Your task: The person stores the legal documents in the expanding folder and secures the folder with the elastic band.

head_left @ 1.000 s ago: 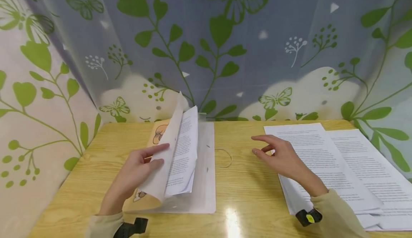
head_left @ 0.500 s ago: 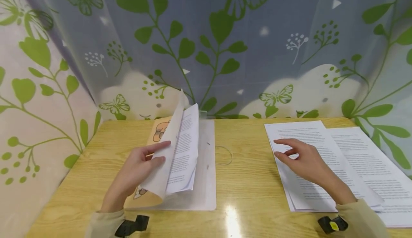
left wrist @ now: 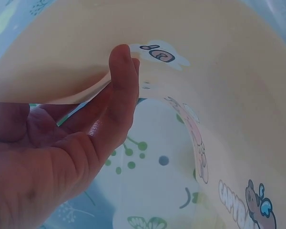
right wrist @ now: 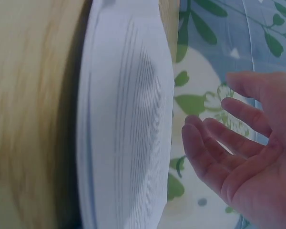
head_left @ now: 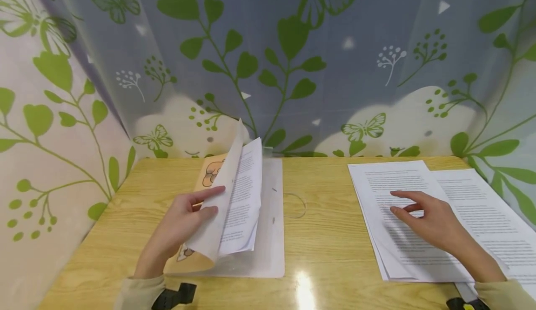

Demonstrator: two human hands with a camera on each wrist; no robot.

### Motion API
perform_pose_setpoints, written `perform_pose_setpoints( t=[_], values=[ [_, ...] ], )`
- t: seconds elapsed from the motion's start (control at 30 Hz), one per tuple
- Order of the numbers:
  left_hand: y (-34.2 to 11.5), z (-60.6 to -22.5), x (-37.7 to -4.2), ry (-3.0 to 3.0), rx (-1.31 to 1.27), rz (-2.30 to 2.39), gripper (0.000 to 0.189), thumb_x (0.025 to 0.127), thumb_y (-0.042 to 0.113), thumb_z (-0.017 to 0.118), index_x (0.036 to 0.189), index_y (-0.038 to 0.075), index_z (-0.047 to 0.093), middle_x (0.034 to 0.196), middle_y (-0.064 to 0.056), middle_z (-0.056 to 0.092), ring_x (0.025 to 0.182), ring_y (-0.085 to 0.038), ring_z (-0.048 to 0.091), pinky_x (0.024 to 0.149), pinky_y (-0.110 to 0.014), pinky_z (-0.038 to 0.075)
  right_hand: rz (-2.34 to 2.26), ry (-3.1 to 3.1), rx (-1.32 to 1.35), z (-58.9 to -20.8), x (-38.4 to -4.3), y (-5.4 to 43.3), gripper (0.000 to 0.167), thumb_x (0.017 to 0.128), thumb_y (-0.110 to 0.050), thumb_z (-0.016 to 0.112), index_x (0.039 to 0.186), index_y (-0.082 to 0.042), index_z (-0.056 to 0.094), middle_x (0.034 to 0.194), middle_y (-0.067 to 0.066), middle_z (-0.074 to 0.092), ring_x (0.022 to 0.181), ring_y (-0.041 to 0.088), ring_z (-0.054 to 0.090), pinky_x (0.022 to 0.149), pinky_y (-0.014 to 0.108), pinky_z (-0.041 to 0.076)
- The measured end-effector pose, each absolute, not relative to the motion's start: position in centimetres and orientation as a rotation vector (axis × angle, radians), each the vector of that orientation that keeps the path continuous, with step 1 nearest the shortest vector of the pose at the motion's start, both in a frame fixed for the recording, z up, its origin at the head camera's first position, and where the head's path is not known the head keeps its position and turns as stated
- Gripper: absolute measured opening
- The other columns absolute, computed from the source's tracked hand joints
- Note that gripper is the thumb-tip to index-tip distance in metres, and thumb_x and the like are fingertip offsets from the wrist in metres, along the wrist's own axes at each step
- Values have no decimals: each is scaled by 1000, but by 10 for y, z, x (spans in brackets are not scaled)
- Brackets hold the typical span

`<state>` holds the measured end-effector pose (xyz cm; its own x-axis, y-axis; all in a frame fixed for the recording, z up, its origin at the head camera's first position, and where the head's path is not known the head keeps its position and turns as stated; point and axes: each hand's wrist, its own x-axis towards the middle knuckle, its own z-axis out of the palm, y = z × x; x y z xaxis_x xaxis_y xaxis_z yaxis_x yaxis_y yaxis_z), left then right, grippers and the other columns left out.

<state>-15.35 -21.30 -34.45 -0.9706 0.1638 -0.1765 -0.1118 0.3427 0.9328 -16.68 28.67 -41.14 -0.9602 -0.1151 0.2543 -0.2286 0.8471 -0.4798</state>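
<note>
My left hand (head_left: 182,224) pinches the raised cover (head_left: 229,172) of a folder at the left, between thumb and fingers. Cartoon animals decorate the cover's orange outer side (left wrist: 219,71), seen in the left wrist view; its inner side is pale. Printed sheets (head_left: 240,203) stand partly lifted inside, over the folder's whitish, see-through back (head_left: 272,245). At the right, my right hand (head_left: 431,221) hovers over a stack of printed paper (head_left: 377,184). Its fingers (right wrist: 198,143) are loosely bent and hold nothing, apart from the paper in the right wrist view.
A second batch of printed sheets (head_left: 498,212) lies partly under the stack, towards the right edge. Beside the folder, a thin loop of cord or elastic (head_left: 305,204) rests on the wooden table (head_left: 322,240). A leaf-patterned curtain (head_left: 335,77) surrounds the table's back and sides.
My right hand has moved right, from the stack's left edge to over the middle of the printed pages. The left hand keeps its hold on the raised cover.
</note>
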Motion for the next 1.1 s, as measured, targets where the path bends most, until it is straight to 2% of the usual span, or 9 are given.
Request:
perform_pose_setpoints(
  t=[0.17,0.33,0.4,0.5,0.6,0.73,0.87,1.1],
  values=[
    [-213,-344,-154,2351,61,1684,52,99,6,57,151,9,52,119,-25,70,76,-20,72,62,-35,61,739,-2833,212,-413,-165,304,43,92,-26,76,129,-6,69,108,25,74,85,39,74,58,24,46],
    [-211,-344,-155,2366,46,1669,51,99,7,58,150,10,53,119,-23,70,77,-19,71,62,-35,61,695,-2887,158,-414,-164,320,46,93,-28,75,130,-2,67,118,34,68,83,40,73,62,38,55],
    [-211,-344,-155,2377,39,1660,51,99,7,58,149,11,54,118,-23,70,77,-19,71,62,-34,60,676,-2901,148,-414,-164,326,46,93,-29,74,130,-2,67,122,36,65,86,43,72,63,42,55],
    [-211,-344,-155,2390,33,1650,51,99,7,58,149,11,54,118,-22,71,76,-19,71,62,-34,60,631,-2892,133,-417,-163,334,46,92,-30,75,128,-2,67,125,36,63,86,41,69,62,38,49],
    [-210,-344,-156,2392,31,1645,50,99,7,58,149,11,54,118,-22,70,76,-19,71,62,-33,60,587,-2878,119,-423,-163,342,48,90,-30,77,127,-1,67,129,38,59,99,50,63,70,53,51],
    [-211,-344,-156,2392,34,1643,50,99,8,58,149,11,54,119,-23,70,76,-19,71,62,-33,60,541,-2870,124,-429,-162,353,51,88,-28,78,126,3,65,129,43,55,115,61,49,86,73,41],
    [-211,-345,-155,2395,36,1642,50,99,8,57,149,11,54,119,-23,70,75,-19,70,61,-33,60,490,-2943,99,-431,-164,364,61,87,-30,79,130,8,59,128,46,51,114,62,46,88,75,39],
    [-209,-345,-155,2425,47,1635,50,99,7,57,148,13,55,126,-25,66,77,-19,69,62,-34,59,423,-3168,27,-426,-168,373,86,83,-39,82,135,18,44,119,52,50,108,67,46,86,73,44]
  ],
)
